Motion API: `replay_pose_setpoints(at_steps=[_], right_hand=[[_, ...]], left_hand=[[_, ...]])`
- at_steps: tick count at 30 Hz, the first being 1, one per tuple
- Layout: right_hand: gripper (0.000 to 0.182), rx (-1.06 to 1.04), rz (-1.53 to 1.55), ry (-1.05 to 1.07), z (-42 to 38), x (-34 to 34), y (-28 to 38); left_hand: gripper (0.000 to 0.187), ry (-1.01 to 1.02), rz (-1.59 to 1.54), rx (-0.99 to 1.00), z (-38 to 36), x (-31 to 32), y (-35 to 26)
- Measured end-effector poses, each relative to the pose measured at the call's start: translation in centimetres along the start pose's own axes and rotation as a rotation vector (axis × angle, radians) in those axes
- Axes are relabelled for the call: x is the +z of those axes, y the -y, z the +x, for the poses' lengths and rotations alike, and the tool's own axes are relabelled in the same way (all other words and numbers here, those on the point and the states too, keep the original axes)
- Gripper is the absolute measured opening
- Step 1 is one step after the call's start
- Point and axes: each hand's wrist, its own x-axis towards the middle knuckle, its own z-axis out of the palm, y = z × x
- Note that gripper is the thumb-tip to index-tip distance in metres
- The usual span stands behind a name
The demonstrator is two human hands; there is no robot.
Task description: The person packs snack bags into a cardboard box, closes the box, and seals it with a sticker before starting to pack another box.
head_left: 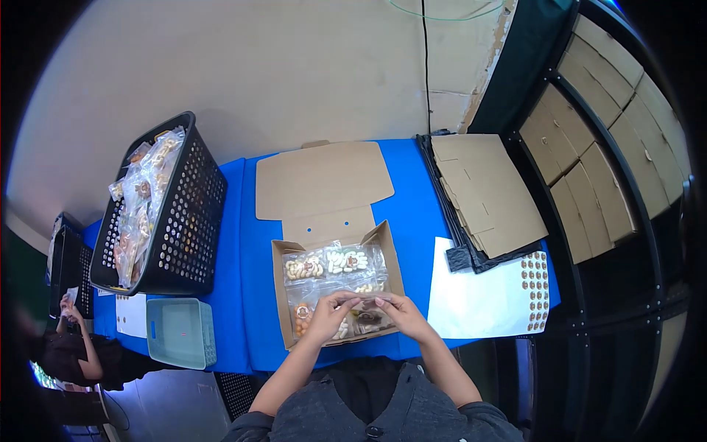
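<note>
Clear packet is held over the near part of the open carton, pinched by the fingertips of left hand and right hand (probably for two-sided control). Snack bags are laid flat inside, presumably for fit. Lid is folded back, likely for access. Forearms are angled inward.

Beyond your grip you face a plain beige wall, a black cable running down it; below your grip spreads a blue-covered table, and to its right stands a black shelving rack.
</note>
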Motion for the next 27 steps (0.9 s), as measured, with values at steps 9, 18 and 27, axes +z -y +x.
replay_pose_setpoints(at_steps=[9, 18, 27], right_hand=[[0.038, -0.294, -0.217, -0.226, 0.8, 0.6, 2.1], [0.034, -0.438, -0.272, -0.331, 2.5, 3.3, 0.3], [0.027, -0.252, 0.090, -0.353, 2.0, 1.4, 2.7]], left_hand=[[0.047, -0.116, 0.002, 0.205, -1.9, -2.9, -1.9], [0.072, -0.129, 0.093, 0.394, -0.7, 4.1, -1.3], [0.045, -0.239, -0.202, 0.050, -2.6, 4.8, -2.7]])
